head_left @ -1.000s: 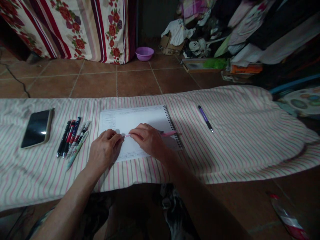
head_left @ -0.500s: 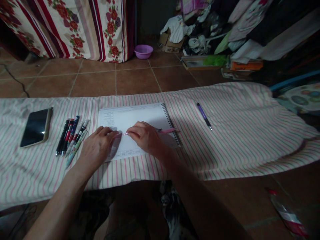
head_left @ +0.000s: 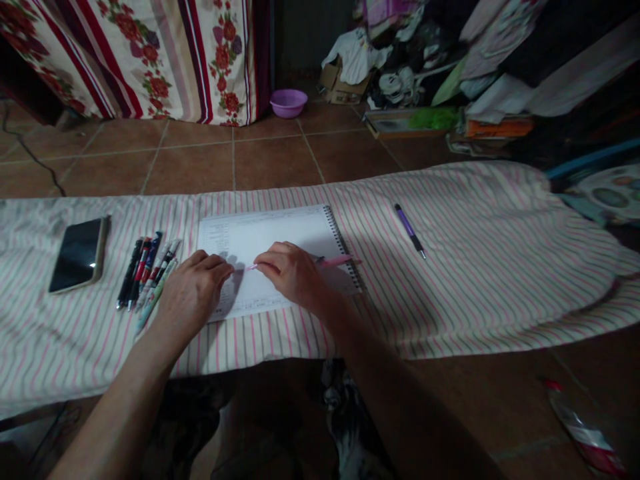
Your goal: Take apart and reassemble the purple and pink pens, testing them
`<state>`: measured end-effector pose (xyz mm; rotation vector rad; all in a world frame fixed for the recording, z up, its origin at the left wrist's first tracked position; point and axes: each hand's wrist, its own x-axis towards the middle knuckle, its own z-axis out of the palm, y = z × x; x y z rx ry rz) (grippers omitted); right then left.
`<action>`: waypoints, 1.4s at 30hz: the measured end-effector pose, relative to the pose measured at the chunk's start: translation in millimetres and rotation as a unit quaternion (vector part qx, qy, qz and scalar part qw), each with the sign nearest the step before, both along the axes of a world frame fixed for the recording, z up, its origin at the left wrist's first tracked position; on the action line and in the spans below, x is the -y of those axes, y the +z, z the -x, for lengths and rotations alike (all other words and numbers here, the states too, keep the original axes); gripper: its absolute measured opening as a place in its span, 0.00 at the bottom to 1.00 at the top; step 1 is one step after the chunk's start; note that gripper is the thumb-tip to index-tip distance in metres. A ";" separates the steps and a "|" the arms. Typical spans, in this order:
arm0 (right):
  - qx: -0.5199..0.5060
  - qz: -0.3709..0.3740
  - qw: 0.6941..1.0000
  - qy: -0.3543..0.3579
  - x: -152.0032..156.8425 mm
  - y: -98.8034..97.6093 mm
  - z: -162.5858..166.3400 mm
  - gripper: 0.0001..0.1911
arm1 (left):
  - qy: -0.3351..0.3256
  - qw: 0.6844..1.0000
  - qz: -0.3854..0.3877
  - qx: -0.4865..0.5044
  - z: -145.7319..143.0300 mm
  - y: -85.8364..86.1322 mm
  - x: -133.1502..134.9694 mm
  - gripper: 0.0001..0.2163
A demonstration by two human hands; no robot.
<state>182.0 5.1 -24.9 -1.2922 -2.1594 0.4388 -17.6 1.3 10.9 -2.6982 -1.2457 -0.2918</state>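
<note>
My left hand (head_left: 197, 283) is over the left side of a spiral notebook (head_left: 280, 227), thumb and fingers pinched together; what they grip is mostly hidden. A slim pinkish rod (head_left: 251, 267), like a pen part, sticks out from the pinched fingertips of my right hand (head_left: 285, 267) toward the left. A faint thin line runs between the two hands, too fine to name. Beyond my right hand, a pink pen piece (head_left: 336, 261) lies across the notebook's spiral edge. Several pens (head_left: 145, 273) lie in a bunch beside my left hand.
A dark-screened phone (head_left: 77, 255) lies at the left on the striped cloth (head_left: 475, 267). A purple pen (head_left: 410, 231) lies right of the notebook. On the tiled floor stand a purple basin (head_left: 289, 103) and a cardboard box (head_left: 340, 83); a bottle (head_left: 583, 427) lies lower right.
My fingertips are slightly farther apart, the left ones having drawn a little to the left. The whole view has shifted slightly.
</note>
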 end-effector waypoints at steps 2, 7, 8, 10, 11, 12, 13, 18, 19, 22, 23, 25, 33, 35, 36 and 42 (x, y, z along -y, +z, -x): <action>0.000 0.002 1.000 0.000 0.0 0.1 -0.1 0.08 | 0.014 0.999 0.008 0.031 1.2 -3.1 -2.0 0.11; -0.012 -0.003 1.000 -0.004 0.2 1.5 0.2 0.08 | 0.072 0.983 0.079 0.151 0.6 -11.1 -6.7 0.12; -0.017 -0.004 1.000 -0.006 0.3 1.9 0.2 0.08 | 0.094 0.975 0.095 0.179 -0.2 -12.5 -7.7 0.13; -0.025 -0.003 1.000 -0.011 0.5 2.6 0.3 0.08 | 0.143 0.955 0.111 0.234 -2.6 -15.0 -9.8 0.14; -0.027 -0.002 1.000 -0.014 0.6 2.9 0.3 0.07 | 0.165 0.944 0.116 0.261 -4.0 -16.1 -10.7 0.14; -0.027 -0.002 1.000 -0.015 0.6 2.9 0.3 0.07 | 0.183 0.931 0.124 0.289 -5.5 -17.2 -11.4 0.13; -0.025 -0.001 1.000 -0.016 0.5 2.8 0.3 0.07 | 0.197 0.918 0.135 0.317 -7.0 -18.1 -11.9 0.13; -0.022 -0.017 1.000 -0.014 -0.5 0.6 0.1 0.07 | 0.204 0.886 0.200 0.365 -12.5 -22.6 -11.9 0.12; -0.020 -0.021 0.999 -0.015 -0.6 0.2 0.0 0.07 | 0.198 0.892 0.198 0.355 -12.6 -23.6 -11.9 0.12; -0.008 -0.031 0.999 -0.016 -0.5 0.1 0.0 0.07 | 0.177 0.917 0.175 0.313 -11.9 -26.2 -11.9 0.12; -0.003 -0.034 0.999 -0.017 -0.5 0.3 0.0 0.06 | 0.169 0.926 0.163 0.297 -11.4 -26.7 -11.9 0.11; 0.007 -0.043 0.999 -0.018 -0.5 0.7 0.4 0.06 | 0.148 0.944 0.137 0.261 -10.5 -27.2 -11.6 0.10; 0.048 -0.059 0.997 -0.010 -2.0 4.0 4.9 0.06 | 0.109 0.969 0.093 0.199 -6.5 -27.3 -8.3 0.09; 0.053 -0.062 0.997 -0.007 -1.9 5.6 6.1 0.07 | 0.102 0.969 0.081 0.208 -6.6 -26.8 -7.5 0.09; 0.055 -0.063 0.996 -0.005 -1.8 6.3 6.6 0.07 | 0.096 0.969 0.076 0.217 -6.9 -26.1 -7.1 0.10; 0.057 -0.063 0.996 0.002 -1.5 5.6 9.3 0.07 | 0.052 0.961 0.073 0.263 -10.3 -21.1 -5.5 0.07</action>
